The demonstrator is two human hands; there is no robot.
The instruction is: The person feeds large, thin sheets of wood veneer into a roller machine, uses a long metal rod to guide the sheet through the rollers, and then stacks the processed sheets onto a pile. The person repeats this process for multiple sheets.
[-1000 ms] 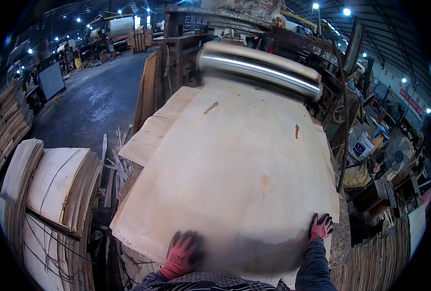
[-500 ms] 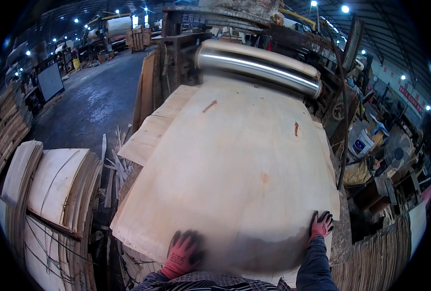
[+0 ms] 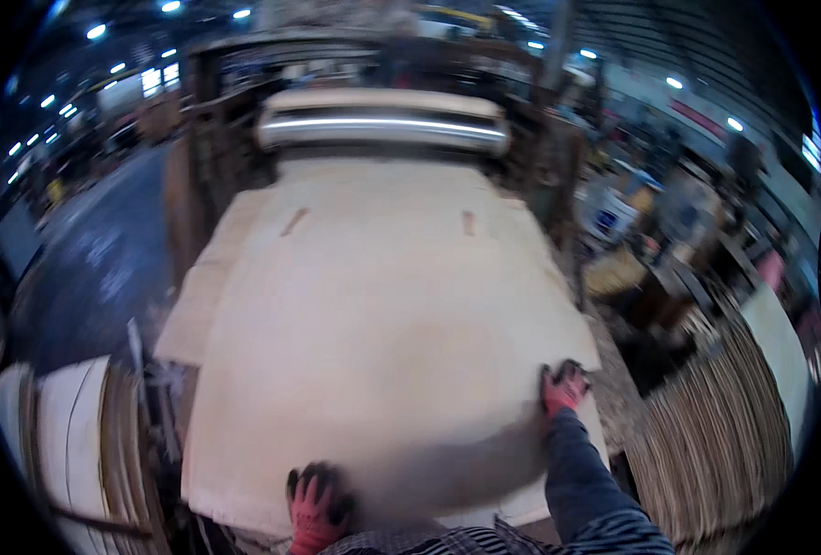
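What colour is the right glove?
The right glove is pinkish-red and black; head view shows it best.

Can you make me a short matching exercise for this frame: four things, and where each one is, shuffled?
Things
1. Left hand
2. Silver roller
3. White bucket
4. Right hand

Places
A. Beyond the far end of the pale wood sheet
B. By the sheet's right edge
C. At the sheet's near edge, left of its middle
D. Off to the right, clear of the sheet

Pairs: 1-C, 2-A, 3-D, 4-B
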